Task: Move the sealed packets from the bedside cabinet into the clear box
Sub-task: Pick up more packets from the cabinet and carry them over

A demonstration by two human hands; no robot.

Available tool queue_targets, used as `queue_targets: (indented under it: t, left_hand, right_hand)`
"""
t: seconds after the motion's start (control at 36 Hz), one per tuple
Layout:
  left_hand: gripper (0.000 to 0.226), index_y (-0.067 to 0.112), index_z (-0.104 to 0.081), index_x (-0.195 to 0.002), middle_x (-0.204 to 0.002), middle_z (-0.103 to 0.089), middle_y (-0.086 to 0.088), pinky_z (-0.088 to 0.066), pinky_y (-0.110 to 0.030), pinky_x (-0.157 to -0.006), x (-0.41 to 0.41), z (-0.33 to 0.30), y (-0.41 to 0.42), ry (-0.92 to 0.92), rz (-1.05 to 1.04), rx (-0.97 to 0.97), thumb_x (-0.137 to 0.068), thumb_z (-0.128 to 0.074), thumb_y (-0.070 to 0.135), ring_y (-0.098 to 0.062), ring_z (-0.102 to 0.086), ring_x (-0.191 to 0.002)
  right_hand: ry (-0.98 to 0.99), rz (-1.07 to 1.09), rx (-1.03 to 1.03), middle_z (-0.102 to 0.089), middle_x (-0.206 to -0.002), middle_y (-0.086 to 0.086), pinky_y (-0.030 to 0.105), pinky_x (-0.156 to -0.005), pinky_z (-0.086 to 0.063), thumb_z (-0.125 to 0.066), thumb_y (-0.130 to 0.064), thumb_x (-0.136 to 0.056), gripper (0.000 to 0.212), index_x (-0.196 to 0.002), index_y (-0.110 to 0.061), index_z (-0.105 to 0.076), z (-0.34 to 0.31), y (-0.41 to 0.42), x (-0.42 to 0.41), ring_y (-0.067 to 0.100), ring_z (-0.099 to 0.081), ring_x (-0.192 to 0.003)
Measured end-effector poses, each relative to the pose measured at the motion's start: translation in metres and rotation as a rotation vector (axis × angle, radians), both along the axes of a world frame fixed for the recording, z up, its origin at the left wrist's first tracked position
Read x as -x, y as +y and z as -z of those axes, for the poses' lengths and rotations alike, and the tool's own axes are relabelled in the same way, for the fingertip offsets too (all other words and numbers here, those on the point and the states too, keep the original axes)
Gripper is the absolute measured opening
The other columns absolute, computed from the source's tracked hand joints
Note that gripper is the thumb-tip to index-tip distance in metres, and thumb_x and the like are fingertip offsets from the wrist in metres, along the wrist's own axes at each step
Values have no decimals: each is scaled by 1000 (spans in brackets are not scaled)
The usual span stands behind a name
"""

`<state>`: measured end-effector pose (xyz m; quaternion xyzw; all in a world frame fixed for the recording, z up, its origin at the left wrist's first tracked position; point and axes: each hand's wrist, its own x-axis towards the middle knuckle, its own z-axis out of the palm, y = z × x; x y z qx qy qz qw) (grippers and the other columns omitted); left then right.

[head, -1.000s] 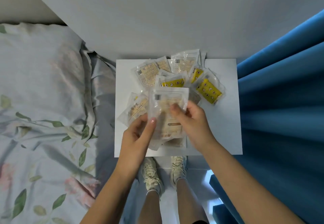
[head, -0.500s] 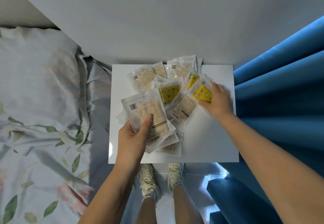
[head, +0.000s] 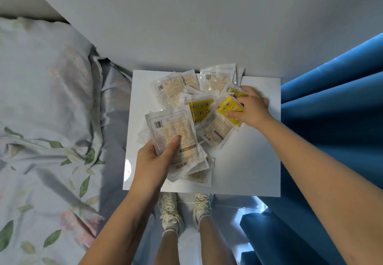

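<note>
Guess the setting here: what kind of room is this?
Most likely a bedroom. A pillow and leaf-print bedding lie at left, a small white bedside cabinet stands against the wall, and a blue curtain hangs at right. Both hands are gathering sealed packets on the cabinet top.

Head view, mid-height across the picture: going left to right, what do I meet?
Floral bedding → left hand gripping a stack of packets → yellow packet → right hand pinching another yellow packet → bare cabinet top → blue curtain.
</note>
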<state>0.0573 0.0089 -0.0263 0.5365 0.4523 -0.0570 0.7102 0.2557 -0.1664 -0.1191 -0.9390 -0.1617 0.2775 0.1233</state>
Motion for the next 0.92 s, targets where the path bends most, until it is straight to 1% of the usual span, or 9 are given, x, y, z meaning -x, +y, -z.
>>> queue_targets:
  t: [0.08, 0.14, 0.19, 0.25, 0.33, 0.47, 0.58, 0.75, 0.92]
  left_hand:
    - [17, 16, -68, -102, -96, -76, 1, -58, -28, -77, 3, 0, 2, 3, 11, -18, -88, -62, 22, -16, -72, -89]
    - [19, 14, -68, -103, -96, -76, 1, -59, -26, -75, 6, -2, 3, 0, 8, -27, -87, -63, 22, -16, -72, -89]
    - [22, 13, -69, -105, -96, -76, 1, -58, -24, -73, 10, -3, 6, -1, -2, -33, -86, -63, 23, -16, -73, -88]
    - [22, 12, -69, -105, -96, -76, -1, -58, -26, -74, 15, -6, 8, 0, -16, -38, -86, -63, 22, -17, -72, -89]
    - [18, 12, -69, -102, -95, -76, -3, -58, -26, -73, 23, -9, 11, -17, -58, -43, -87, -62, 19, -18, -72, -89]
    - [18, 8, -68, -102, -95, -76, -5, -58, -23, -70, 37, -16, 14, -64, -108, -80, -88, -59, 16, -20, -72, -89]
    - [30, 4, -62, -115, -107, -72, -12, -57, -40, -84, 54, -21, 13, -92, -160, -137, -89, -58, 17, -27, -70, -98]
    - [44, 16, -48, -130, -117, -68, -7, -51, -49, -94, 92, -37, 5, -108, -303, -144, -88, -61, 22, -26, -65, -108]
    - [49, 30, -43, -118, -116, -65, 6, -48, -51, -97, 146, -58, 6, -63, -411, -246, -80, -73, 38, -17, -64, -110]
  right_hand:
    - [-51, -36, 126, -42, -132, 5, 45, -107, -16, -74, -50, -72, 45, -106, -21, -70, -2, 6, -2, 26, -31, -130]
    - [-91, -12, 126, -45, -123, 7, 43, -103, -24, -75, -49, -72, 44, -104, -19, -71, -2, 7, 1, 28, -38, -122]
    - [-84, 65, 26, -45, -115, 8, 36, -89, -38, -76, -43, -73, 42, -103, -13, -71, -2, 5, 8, 28, -48, -107]
    - [-70, 113, -86, -44, -103, 7, 29, -75, -41, -77, -35, -76, 35, -97, -8, -71, -3, 2, 16, 25, -51, -89]
    - [-58, 150, -229, -63, -83, 10, 30, -65, -46, -76, -29, -77, 29, -83, -2, -68, -5, -6, 28, 28, -61, -77]
    - [31, 519, -497, -70, -90, 0, 40, -82, -55, -71, -25, -83, 15, -95, -18, -66, -32, -12, 54, 19, -66, -84]
    - [291, 649, -727, -69, -101, -5, 31, -81, -54, -69, -18, -85, 20, -102, -26, -63, -72, -5, 82, 13, -66, -93]
    - [497, 580, -801, -73, -87, -12, 17, -65, -55, -71, -13, -81, 22, -93, -30, -65, -122, 17, 139, 1, -69, -79]
    - [581, 388, -736, -72, -94, -12, 24, -69, -57, -78, -14, -73, 38, -102, -32, -61, -155, 46, 190, 7, -69, -87]
